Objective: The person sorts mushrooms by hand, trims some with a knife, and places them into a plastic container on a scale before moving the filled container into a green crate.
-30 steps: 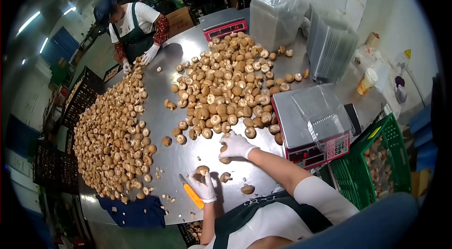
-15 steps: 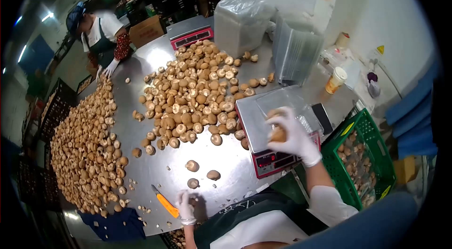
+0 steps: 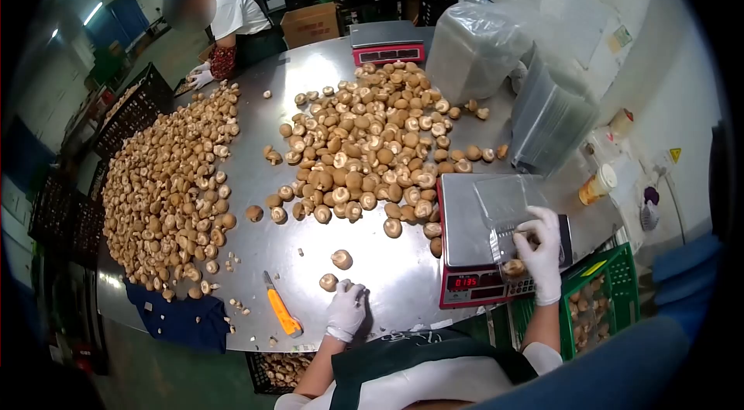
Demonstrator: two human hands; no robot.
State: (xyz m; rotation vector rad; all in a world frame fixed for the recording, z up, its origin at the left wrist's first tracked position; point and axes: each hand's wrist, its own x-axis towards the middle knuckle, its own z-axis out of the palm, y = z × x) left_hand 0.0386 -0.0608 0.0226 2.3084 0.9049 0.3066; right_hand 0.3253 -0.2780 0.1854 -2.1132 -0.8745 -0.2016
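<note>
My gloved right hand (image 3: pixel 540 246) is over the clear plastic tray (image 3: pixel 496 212) on the scale (image 3: pixel 465 236), its fingers curled round a brown mushroom. Another mushroom (image 3: pixel 513 267) lies in the tray just below the fingers. The red display reads 0135. Low over the metal table (image 3: pixel 310 255), my gloved left hand (image 3: pixel 346 309) has its fingers bent together; what they hold is hidden. Two loose mushrooms (image 3: pixel 341 259) lie just beyond it. An orange-handled knife (image 3: pixel 282 311) rests to its left.
A mushroom heap (image 3: pixel 372 139) covers the table's middle, a larger one (image 3: pixel 167 193) the left. Behind are a second scale (image 3: pixel 386 39), bagged trays (image 3: pixel 473 49) and stacked trays (image 3: pixel 552 115). A cup (image 3: pixel 597 184) and green crate (image 3: pixel 620 278) are right. A co-worker (image 3: pixel 240 18) leans in.
The view has swung left. My right hand has lowered to the tray with its mushrooms, and the display went from 0 to 0135. My left hand has moved over where a third loose mushroom lay.
</note>
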